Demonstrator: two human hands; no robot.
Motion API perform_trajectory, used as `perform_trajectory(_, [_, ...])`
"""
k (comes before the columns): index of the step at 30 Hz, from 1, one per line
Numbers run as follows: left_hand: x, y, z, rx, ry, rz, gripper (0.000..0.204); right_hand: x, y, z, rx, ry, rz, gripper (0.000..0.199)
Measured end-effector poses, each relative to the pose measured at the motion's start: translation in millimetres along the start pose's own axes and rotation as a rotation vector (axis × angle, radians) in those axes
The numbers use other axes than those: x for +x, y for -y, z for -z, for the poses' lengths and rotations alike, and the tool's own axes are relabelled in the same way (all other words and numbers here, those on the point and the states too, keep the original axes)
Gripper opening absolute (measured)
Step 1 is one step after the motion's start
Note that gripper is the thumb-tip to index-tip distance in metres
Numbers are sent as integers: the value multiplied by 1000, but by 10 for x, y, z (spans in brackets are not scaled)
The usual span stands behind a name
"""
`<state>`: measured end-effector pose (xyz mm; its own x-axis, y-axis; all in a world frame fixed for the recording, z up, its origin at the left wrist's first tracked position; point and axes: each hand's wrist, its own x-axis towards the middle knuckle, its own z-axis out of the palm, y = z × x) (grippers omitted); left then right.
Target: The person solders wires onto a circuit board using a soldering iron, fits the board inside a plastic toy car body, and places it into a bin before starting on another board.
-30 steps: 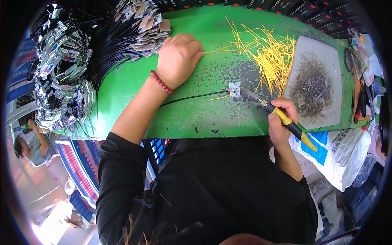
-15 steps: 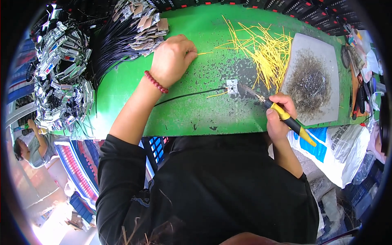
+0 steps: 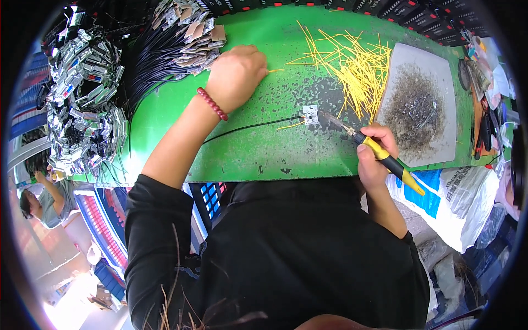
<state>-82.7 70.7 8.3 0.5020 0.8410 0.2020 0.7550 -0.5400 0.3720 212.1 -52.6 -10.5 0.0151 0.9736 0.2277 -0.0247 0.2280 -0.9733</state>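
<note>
My right hand (image 3: 377,157) grips a yellow-and-black soldering iron (image 3: 395,169), its tip pointing left toward a small white circuit board (image 3: 311,115) but apart from it. The board lies on the green bench, with a black cable (image 3: 253,127) and a short yellow wire (image 3: 290,126) running from its left side. Farther up the bench, my left hand (image 3: 237,74) is closed, back upward, around one end of another yellow wire (image 3: 276,70), which sticks out to the right. The fingertips are mostly hidden under the hand.
Loose yellow wires (image 3: 360,74) lie in a pile beside a grey board (image 3: 448,121) with dark residue. Black cables with boards (image 3: 201,47) are bundled at far left, near a heap of silvery metal connectors (image 3: 82,110). Black cases (image 3: 404,19) line the far edge. Another person (image 3: 49,201) is at left.
My left hand has turned slightly, its knuckles now farther right, with the yellow wire still at its fingers. My right hand and the soldering iron have barely moved.
</note>
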Motion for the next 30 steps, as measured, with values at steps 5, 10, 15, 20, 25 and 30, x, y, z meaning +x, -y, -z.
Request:
perform_trajectory(5, [-66, 25, -46, 151, -50, -24, 10, -11, -10, -17, 24, -26, -6, 31])
perform_trajectory(10, [-112, -204, 164, 20, -119, 168, 9, -2, -9, -10, 20, -19, 8, 32])
perform_trajectory(15, [-330, -723, 187, -346, -145, 126, 11, -74, -56, 23, 42, -76, -46, 30])
perform_trajectory(20, [-476, -1035, -58, -219, -181, 86, 10, -80, 20, -9, 2, -72, -81, 27])
perform_trajectory(25, [-458, -991, -278, -145, -241, 101, 11, -86, 3, -44, -8, -31, -97, 24])
perform_trajectory(30, [-432, -974, -298, -131, -240, 108, 12, -56, -18, -52, 17, 13, -48, 21])
